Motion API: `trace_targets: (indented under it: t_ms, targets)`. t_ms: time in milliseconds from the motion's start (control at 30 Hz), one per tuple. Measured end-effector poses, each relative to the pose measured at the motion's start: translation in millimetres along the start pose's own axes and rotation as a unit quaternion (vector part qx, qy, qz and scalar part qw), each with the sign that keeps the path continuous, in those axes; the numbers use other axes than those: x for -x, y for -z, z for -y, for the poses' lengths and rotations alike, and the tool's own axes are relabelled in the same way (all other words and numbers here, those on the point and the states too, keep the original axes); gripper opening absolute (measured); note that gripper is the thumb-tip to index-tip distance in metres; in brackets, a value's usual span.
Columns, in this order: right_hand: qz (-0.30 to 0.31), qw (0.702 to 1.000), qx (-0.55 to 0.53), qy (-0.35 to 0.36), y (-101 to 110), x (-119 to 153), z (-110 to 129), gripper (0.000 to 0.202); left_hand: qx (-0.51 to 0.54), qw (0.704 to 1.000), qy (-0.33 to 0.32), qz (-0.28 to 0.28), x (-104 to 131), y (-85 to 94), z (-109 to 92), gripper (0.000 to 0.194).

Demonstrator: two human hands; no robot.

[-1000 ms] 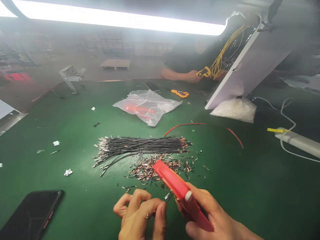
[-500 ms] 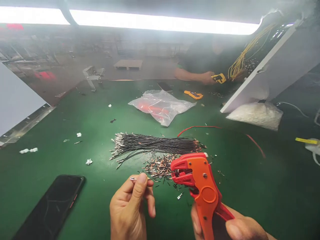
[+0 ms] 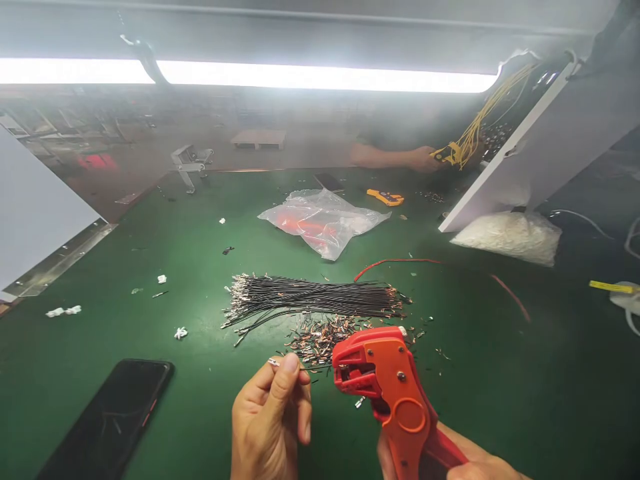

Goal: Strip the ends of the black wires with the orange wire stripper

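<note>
Between thumb and forefinger, my left hand (image 3: 273, 417) pinches a short black wire (image 3: 314, 369) with a silver crimp terminal (image 3: 273, 362) at its left end. The wire's right end reaches the jaws of an orange and red wire stripper (image 3: 395, 380); whether they bite on it I cannot tell. My right hand (image 3: 475, 460) is closed around the stripper's handles at the lower right. Beyond the hands lies a bundle of black wires (image 3: 315, 297), terminals at the left and copper ends at the right. A pile of cut wire scraps (image 3: 323, 339) lies just in front of it.
A black phone (image 3: 107, 420) lies at the lower left. Farther back are a clear plastic bag (image 3: 325, 220), a yellow tool (image 3: 385, 197) and a bag of white parts (image 3: 510, 235). Across the table, a co-worker's hand (image 3: 425, 159) holds a yellow tool by yellow wires.
The stripper has come closer to my left hand, its jaws now at the wire's end. My left hand has shifted slightly right and down in view. The co-worker's tool has met the yellow wires.
</note>
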State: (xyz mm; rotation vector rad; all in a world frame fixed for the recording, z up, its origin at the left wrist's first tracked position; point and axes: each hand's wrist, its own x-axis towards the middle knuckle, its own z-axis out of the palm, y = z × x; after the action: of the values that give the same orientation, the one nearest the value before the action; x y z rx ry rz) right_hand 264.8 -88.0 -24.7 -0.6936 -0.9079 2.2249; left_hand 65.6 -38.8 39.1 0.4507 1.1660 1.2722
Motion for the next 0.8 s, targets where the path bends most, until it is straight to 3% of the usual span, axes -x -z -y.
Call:
trace_targets:
  t_ms: [300, 633, 800]
  targets:
    - [0.016, 0.997, 0.072, -0.016, -1.7, 7.8, 17.5, 0.055, 0.026, 1.000, 0.012, 0.003, 3.4, -2.7, -2.0, 0.028]
    - [0.007, 0.993, 0.115, 0.014, 1.2, 0.9, 11.8, 0.062, 0.013, 0.999, 0.034, 0.026, -6.1, 7.6, 4.6, 0.035]
    - [-0.007, 0.991, 0.130, 0.005, -12.4, 7.2, 24.2, 0.055, 0.007, 0.999, 0.026, 0.029, -6.7, 8.5, 6.1, 0.037]
